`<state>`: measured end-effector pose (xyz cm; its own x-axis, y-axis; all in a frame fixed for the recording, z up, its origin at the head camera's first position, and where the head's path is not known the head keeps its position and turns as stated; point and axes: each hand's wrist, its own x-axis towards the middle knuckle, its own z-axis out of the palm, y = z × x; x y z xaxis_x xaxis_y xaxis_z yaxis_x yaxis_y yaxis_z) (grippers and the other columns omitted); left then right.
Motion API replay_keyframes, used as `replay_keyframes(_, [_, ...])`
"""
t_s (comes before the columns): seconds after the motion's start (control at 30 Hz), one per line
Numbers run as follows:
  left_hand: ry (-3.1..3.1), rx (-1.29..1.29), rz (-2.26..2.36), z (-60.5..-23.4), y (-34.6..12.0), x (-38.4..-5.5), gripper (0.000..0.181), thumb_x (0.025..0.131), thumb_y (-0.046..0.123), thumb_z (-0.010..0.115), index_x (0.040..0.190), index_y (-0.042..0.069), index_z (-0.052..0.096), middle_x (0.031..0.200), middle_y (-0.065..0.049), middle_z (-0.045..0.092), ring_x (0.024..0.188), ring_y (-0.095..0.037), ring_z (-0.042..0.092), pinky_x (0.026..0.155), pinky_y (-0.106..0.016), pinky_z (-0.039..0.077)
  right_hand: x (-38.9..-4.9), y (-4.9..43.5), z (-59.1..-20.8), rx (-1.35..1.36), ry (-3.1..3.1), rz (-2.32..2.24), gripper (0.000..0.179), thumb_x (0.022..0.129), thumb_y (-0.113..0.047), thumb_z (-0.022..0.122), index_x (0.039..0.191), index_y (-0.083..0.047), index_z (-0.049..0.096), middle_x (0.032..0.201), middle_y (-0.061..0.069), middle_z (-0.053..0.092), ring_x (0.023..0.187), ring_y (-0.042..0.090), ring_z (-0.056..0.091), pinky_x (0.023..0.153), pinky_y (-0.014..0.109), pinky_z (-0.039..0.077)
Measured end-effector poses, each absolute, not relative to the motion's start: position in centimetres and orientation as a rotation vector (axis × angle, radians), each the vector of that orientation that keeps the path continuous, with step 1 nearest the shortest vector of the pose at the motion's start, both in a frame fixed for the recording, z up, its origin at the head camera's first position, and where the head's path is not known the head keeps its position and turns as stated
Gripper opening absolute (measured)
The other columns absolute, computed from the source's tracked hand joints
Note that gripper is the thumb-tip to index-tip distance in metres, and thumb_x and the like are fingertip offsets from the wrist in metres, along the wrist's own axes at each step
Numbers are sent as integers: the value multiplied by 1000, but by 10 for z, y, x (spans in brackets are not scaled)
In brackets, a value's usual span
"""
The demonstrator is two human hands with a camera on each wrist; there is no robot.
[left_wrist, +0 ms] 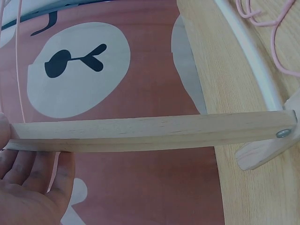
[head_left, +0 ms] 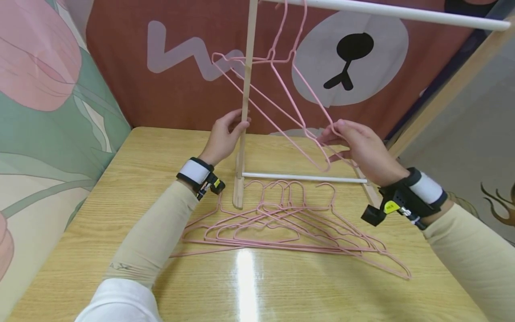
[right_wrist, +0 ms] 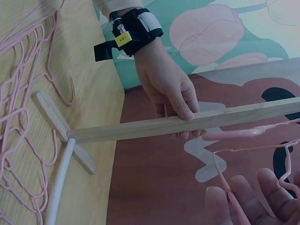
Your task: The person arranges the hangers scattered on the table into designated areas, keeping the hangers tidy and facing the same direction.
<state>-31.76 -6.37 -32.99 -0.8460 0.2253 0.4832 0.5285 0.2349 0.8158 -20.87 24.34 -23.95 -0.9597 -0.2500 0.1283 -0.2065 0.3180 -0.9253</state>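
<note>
My left hand (head_left: 223,136) grips the left upright wooden post (head_left: 246,85) of a rack, thumb in front and fingers behind, as the left wrist view shows too. Two pink clothes hangers (head_left: 288,94) hang by their hooks from the rack's white upper rod (head_left: 382,11). At their lower right ends, my right hand (head_left: 364,145) holds the nearer-right hanger between thumb and fingers, its fingertips also near the other one. In the right wrist view, curled fingers (right_wrist: 272,192) lie around pink hanger wire (right_wrist: 236,206).
Several more pink hangers (head_left: 277,245) lie overlapped on the wooden table (head_left: 193,286), in front of the rack. A lower white rod (head_left: 306,178) joins the rack's feet. Behind stands a brown cloth backdrop (head_left: 181,98) with a bear face.
</note>
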Motion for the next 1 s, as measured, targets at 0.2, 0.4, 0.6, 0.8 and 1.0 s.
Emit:
replay_keyframes(0.2, [-2242,-706,-1646,-330,-64,-318,38,104,14,59,139,0,59,124,-17,68,113,-30,65,99,-39,52,-207,243,-240,-433,2498,-1777,43,109,-43,45,116,-4,63,118,8,65,114,21,61,81,30,59])
replay_keyframes(0.4, [-2244,-702,-1655,-331,-64,-318,37,104,14,59,139,1,59,124,-16,68,112,-29,65,99,-39,52,-205,242,-240,-432,2512,-1724,44,109,-44,43,121,-7,62,128,1,62,120,18,58,84,30,56])
replay_keyframes(0.6, [-2253,-698,-1663,-332,-64,-318,39,105,14,58,141,1,57,126,-16,68,114,-28,65,100,-38,52,-205,242,-241,-398,2509,-1730,45,109,-47,41,123,-8,61,128,2,60,119,17,59,82,31,57])
replay_keyframes(0.8, [-2249,-699,-1659,-331,-64,-318,39,105,14,57,142,1,57,127,-16,67,114,-28,64,100,-39,52,-205,246,-244,-481,2355,-1860,42,110,-44,41,121,-9,60,128,2,61,117,17,60,78,31,59])
replay_keyframes(1.0, [-2246,-703,-1668,-330,-65,-319,39,105,13,57,142,0,56,128,-18,67,114,-33,64,99,-40,52,-206,250,-245,-500,2279,-1930,40,110,-42,41,120,-9,61,130,-1,63,116,16,62,78,30,59])
